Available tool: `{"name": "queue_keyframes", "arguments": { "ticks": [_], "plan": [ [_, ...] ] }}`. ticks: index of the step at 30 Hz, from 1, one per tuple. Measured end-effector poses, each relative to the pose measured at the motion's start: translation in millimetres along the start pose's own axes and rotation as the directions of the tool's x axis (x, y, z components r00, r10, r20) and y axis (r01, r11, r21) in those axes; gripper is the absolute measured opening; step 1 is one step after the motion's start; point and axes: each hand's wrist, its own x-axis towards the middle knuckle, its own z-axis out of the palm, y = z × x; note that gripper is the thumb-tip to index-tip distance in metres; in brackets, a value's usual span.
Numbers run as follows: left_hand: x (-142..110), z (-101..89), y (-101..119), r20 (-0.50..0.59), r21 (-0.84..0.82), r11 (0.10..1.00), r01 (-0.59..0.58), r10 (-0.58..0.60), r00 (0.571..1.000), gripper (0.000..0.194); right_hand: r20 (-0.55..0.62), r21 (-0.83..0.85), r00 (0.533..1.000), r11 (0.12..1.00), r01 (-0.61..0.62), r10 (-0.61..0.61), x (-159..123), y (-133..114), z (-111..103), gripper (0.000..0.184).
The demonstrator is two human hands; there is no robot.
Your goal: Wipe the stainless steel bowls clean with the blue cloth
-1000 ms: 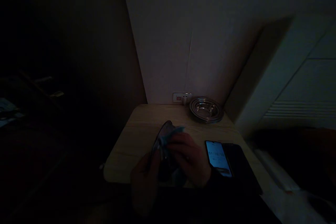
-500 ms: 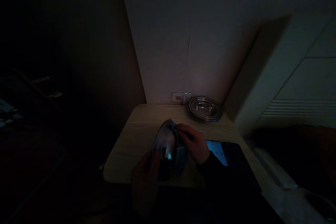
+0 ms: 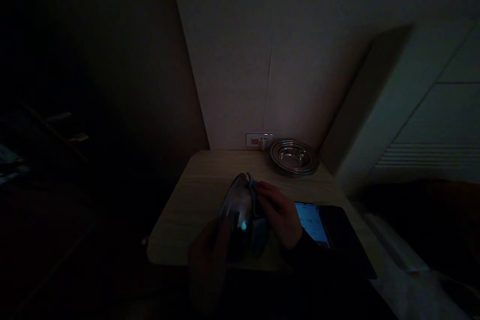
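Note:
A shiny metal bowl (image 3: 237,210) is held up on its side above the near part of the table. My left hand (image 3: 209,250) grips its lower left side, thumb on the metal face and the other fingers mostly hidden behind. At the bowl's upper right rim, my right hand (image 3: 279,212) pinches a bluish cloth (image 3: 259,232) that is folded over the edge and hangs down along the right side. The scene is very dark, so the right fingertips are hard to make out.
Stacked metal bowls (image 3: 294,157) stand at the table's back right corner, beside a wall socket (image 3: 259,140) with a plug in it. A lit phone (image 3: 312,222) lies on a dark flat object (image 3: 343,232) at the right. The wooden table (image 3: 183,200) meets the wall.
My right hand and the cloth have shifted slightly down along the bowl's rim. The whole view has moved a little; the left hand keeps its grip.

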Motion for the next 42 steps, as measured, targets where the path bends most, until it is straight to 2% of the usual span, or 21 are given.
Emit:
{"name": "queue_keyframes", "arguments": {
  "ticks": [2,4,8,12,13,16,17,20,21,24,28,32,36,38,42],
  "plan": [
    [-1.6,0.1,0.1,-0.008,0.006,1.000,0.004,-0.004,1.000,0.043,0.081,-0.069,0.983,0.983,0.172,-0.166,-1.6,-13.0,1.1,0.022],
    [-2.7,0.8,0.5,-0.007,0.022,1.000,0.002,-0.002,1.000,0.042,0.147,-0.107,0.958,0.959,0.262,-0.245,1.2,-19.8,0.4,0.022],
    [-3.0,4.2,-0.6,-0.003,0.026,1.000,-0.004,0.004,1.000,0.041,0.125,-0.174,0.972,0.960,0.218,-0.198,9.1,-23.9,-2.8,0.020],
    [-4.4,7.5,-3.1,0.029,0.061,0.996,-0.058,0.056,0.998,0.041,0.290,-0.162,0.912,0.924,0.347,-0.291,11.1,-34.3,-3.5,0.019],
    [-5.0,8.1,-2.7,0.027,0.061,0.996,-0.067,0.066,0.997,0.041,0.300,-0.169,0.909,0.922,0.348,-0.288,12.4,-36.2,-3.7,0.018],
    [-6.4,8.7,1.3,0.025,0.065,0.996,-0.060,0.059,0.998,0.042,0.251,-0.230,0.941,0.930,0.286,-0.227,16.8,-37.4,-5.0,0.017],
    [-6.6,8.6,2.8,0.030,0.067,0.996,-0.056,0.054,0.998,0.041,0.259,-0.233,0.938,0.928,0.291,-0.229,17.4,-37.0,-5.5,0.017],
    [-6.5,7.8,5.2,0.040,0.090,0.994,-0.069,0.066,0.997,0.040,0.379,-0.155,0.866,0.900,0.407,-0.326,16.5,-35.2,-6.9,0.018],
    [-6.3,7.6,5.3,0.037,0.098,0.992,-0.074,0.071,0.997,0.040,0.356,-0.143,0.862,0.891,0.431,-0.360,15.9,-34.5,-7.3,0.017],
    [-5.9,7.2,4.7,0.034,0.116,0.990,-0.077,0.073,0.997,0.040,0.248,-0.248,0.923,0.902,0.354,-0.295,13.7,-33.0,-8.7,0.019],
    [-6.4,6.7,5.6,0.065,0.091,0.992,-0.091,0.085,0.994,0.038,0.355,-0.146,0.846,0.870,0.471,-0.399,9.4,-32.7,-10.1,0.020],
    [-5.8,6.7,6.1,0.061,0.052,0.995,-0.080,0.077,0.995,0.038,0.278,-0.220,0.888,0.876,0.429,-0.365,7.8,-31.4,-10.8,0.021],
    [-5.1,7.2,2.8,0.058,0.039,0.997,-0.067,0.065,0.996,0.038,0.330,-0.182,0.854,0.861,0.475,-0.401,6.1,-30.4,-10.6,0.022],
    [-5.8,7.8,1.6,0.067,0.025,0.997,-0.066,0.064,0.996,0.039,0.288,-0.228,0.872,0.856,0.463,-0.395,7.3,-27.7,-11.1,0.022],
    [-7.9,8.4,2.8,0.095,0.033,0.997,-0.063,0.059,0.994,0.039,0.208,-0.311,0.927,0.878,0.365,-0.312,8.8,-21.8,-12.8,0.016]
  ]
}}
